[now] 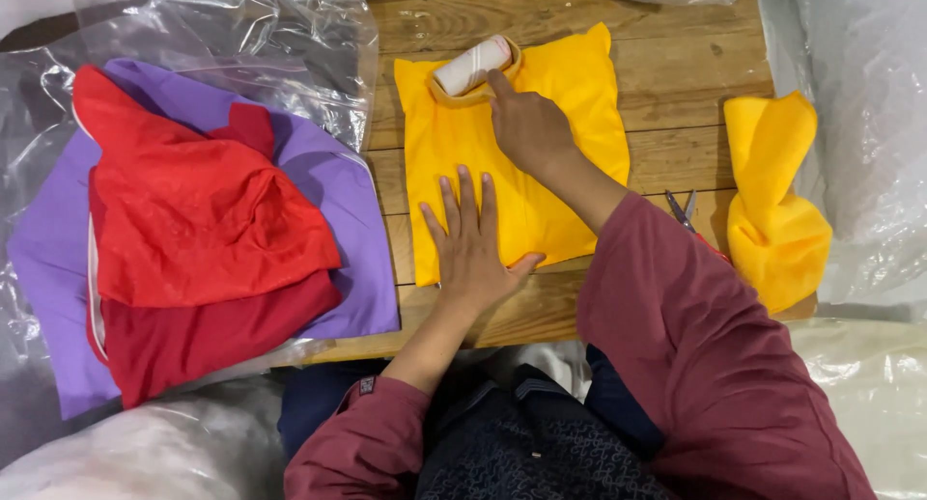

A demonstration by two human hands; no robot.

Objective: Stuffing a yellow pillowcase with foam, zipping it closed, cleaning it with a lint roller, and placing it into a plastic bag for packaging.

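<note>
Two bright yellow cloth pieces (521, 162) (772, 201), two red cloth pieces (203, 210) (193, 341), one purple cloth (357, 201), one white lint roller (471, 66), one pair of small scissors (682, 208), two hands (473, 249) (526, 124)

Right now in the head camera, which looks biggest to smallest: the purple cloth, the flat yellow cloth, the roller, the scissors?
1. Purple cloth, though partly covered by red cloths.
2. Flat yellow cloth.
3. Roller.
4. Scissors, partly hidden by the sleeve, so unsure.

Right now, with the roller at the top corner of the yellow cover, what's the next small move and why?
Probably draw the lint roller down the yellow cover toward the body. The right hand has it at the far top-left corner, and the left hand lies flat on the near part, pinning the cloth for that stroke.
</note>
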